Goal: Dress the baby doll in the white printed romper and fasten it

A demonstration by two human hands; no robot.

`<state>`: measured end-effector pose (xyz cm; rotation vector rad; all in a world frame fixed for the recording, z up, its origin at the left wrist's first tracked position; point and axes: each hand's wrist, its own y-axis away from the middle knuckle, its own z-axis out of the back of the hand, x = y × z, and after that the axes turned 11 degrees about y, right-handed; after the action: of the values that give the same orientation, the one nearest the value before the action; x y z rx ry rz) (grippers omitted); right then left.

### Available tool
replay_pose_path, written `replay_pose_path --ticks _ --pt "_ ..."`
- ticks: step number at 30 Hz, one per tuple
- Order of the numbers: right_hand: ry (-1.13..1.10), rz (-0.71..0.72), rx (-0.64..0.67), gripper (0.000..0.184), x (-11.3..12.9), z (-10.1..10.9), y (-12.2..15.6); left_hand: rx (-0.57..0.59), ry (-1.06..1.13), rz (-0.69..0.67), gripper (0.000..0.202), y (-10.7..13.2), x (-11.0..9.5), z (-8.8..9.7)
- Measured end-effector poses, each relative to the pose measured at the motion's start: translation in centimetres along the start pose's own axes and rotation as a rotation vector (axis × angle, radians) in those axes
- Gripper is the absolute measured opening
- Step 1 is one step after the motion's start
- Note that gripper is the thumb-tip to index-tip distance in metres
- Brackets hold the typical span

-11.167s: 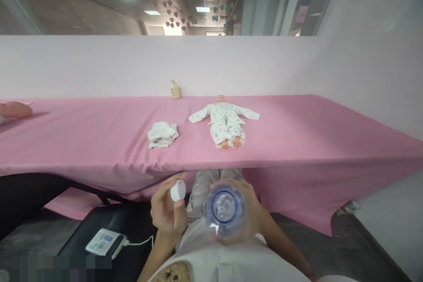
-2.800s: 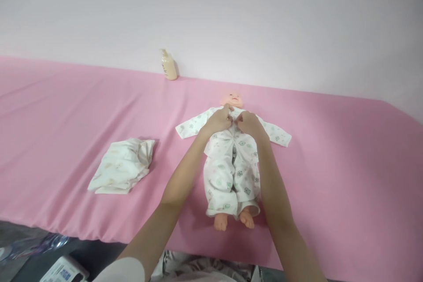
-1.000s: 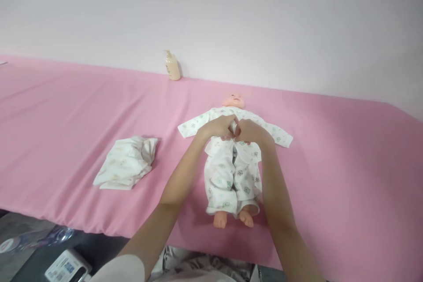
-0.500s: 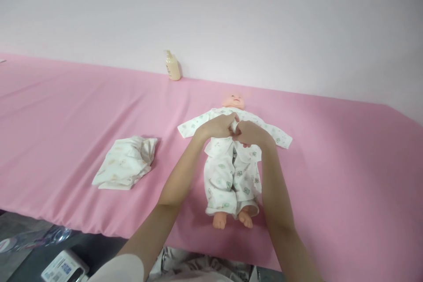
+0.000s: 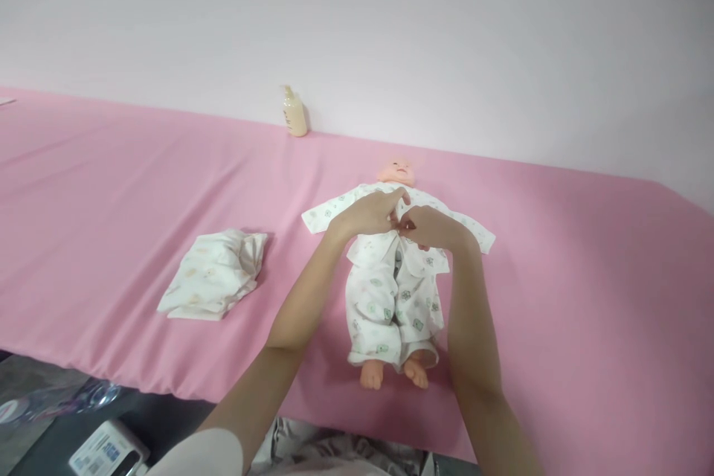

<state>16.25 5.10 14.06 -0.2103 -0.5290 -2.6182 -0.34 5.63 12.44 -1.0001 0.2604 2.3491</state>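
Note:
A baby doll lies on its back, head toward the wall, dressed in a white printed shirt and matching trousers. The shirt's sleeves spread out to both sides, and its lower front edges part over the trousers. My left hand and my right hand meet at the middle of the shirt front. Fingers of both are closed in a pinch on the cloth there; the exact spot they grip is mostly hidden by them. The doll's bare feet stick out of the trouser legs.
Left of the doll lies a folded white printed cloth on the pink sheet. A pump bottle stands by the wall. Below the table's front edge are a plastic bottle and a white device.
My right hand has shifted slightly right and its wrist is raised outward. Both hands remain at the shirt front. The whole view has moved a little.

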Motion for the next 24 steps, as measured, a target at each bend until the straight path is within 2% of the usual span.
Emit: replay_pose_path --ticks 2,5,8,11,14,16,19,22,24 --pt "-0.067 0.059 0.018 0.015 -0.2 0.5 0.6 -0.007 0.009 -0.009 0.035 0.1 0.1 0.3" --pt "-0.256 0.247 0.041 0.019 -0.4 1.4 2.3 -0.015 0.015 -0.011 0.035 0.2 0.2 0.6" --pt "-0.376 0.347 -0.002 0.022 -0.4 2.1 4.0 -0.006 0.029 -0.012 0.033 0.2 0.0 0.5" --pt "-0.375 0.232 -0.072 0.024 -0.7 2.2 4.4 -0.007 0.115 -0.025 0.033 0.0 -0.4 0.1" --pt "-0.277 -0.044 -0.159 0.027 -1.3 1.7 3.3 -0.022 0.232 -0.069 0.031 -0.6 -0.5 -0.6" --pt "-0.215 -0.176 -0.172 0.027 -1.6 1.3 2.1 -0.022 0.260 -0.103 0.032 -1.2 -0.1 -1.2" --pt "-0.160 -0.205 -0.116 0.027 -1.7 0.5 0.4 -0.066 0.120 -0.084 0.039 -2.1 0.9 -2.2" --pt "-0.038 -0.223 -0.097 0.028 -1.4 -0.3 -1.2 -0.200 -0.111 -0.010 0.039 -2.8 1.7 -3.1" --pt "0.029 -0.226 -0.104 0.026 -1.0 -0.8 -2.0 -0.253 -0.152 0.027 0.042 -2.9 2.0 -3.4"
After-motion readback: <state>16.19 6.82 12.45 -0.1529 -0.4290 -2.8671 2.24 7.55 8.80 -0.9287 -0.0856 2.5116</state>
